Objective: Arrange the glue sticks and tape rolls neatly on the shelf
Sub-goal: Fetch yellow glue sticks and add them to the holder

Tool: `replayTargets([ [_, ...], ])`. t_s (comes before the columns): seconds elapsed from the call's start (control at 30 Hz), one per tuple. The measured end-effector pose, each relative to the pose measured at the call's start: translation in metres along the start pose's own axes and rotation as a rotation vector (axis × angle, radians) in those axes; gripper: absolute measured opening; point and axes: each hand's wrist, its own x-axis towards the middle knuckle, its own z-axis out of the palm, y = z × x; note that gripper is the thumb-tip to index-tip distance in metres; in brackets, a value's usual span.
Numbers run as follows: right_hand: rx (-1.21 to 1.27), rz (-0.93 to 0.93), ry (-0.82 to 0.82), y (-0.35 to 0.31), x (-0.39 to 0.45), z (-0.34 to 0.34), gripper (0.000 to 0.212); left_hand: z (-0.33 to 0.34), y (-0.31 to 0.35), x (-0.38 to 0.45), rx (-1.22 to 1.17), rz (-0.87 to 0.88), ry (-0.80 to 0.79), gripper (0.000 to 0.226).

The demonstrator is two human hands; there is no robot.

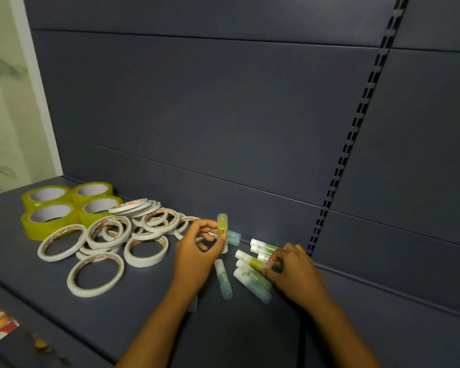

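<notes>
Glue sticks take centre stage: a yellow glue stick [222, 229] stands upright, pinched between thumb and fingertips of the left hand [197, 251], just off the dark shelf [149, 301] surface. At four o'clock from it, the right hand [294, 272] curls its fingers down onto a cluster of glue sticks [252, 272] lying side by side, white caps pointing toward ten o'clock; whether it actually grips one I cannot tell, the fingertips are blurred. One pale blue glue stick [223, 282] lies alone between the two hands, apart from the cluster. Another blue glue stick [234, 237] lies just behind the upright one, near the back panel [223, 115].

Over at nine o'clock, thin white tape rolls [112, 240] sprawl in a loose, overlapping heap, one white roll [95, 274] lying flat nearest the front edge. Beyond them, at ten o'clock, four yellow tape rolls [64, 208] sit touching in a tight two-by-two block by the shelf's left end.

Open shelf runs along the front edge beneath the forearms, and to the right, past the slotted upright [356, 123].
</notes>
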Motion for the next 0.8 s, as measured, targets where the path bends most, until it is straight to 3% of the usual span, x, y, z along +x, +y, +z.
replayTargets([
  [0.13, 0.241, 0.054, 0.075, 0.001, 0.0, -0.003, 0.015, -0.001, 0.0, 0.001, -0.006, -0.015, 0.006, 0.024],
  [0.3, 0.905, 0.184, 0.229, -0.005, -0.001, -0.018, 0.005, -0.001, 0.001, 0.003, -0.027, -0.027, 0.016, 0.023],
  [0.4, 1.193, 0.231, 0.294, -0.008, -0.007, -0.033, 0.015, 0.0, 0.005, 0.001, -0.013, -0.015, 0.007, 0.024],
  [0.6, 1.203, 0.201, 0.343, 0.009, -0.03, -0.062, 0.017, 0.015, 0.04, -0.002, -0.059, 0.027, 0.022, 0.022],
  [0.8, 1.181, 0.216, 0.334, 0.052, -0.086, -0.1, 0.016, 0.077, 0.084, -0.031, -0.19, 0.021, -0.089, 0.018],
])
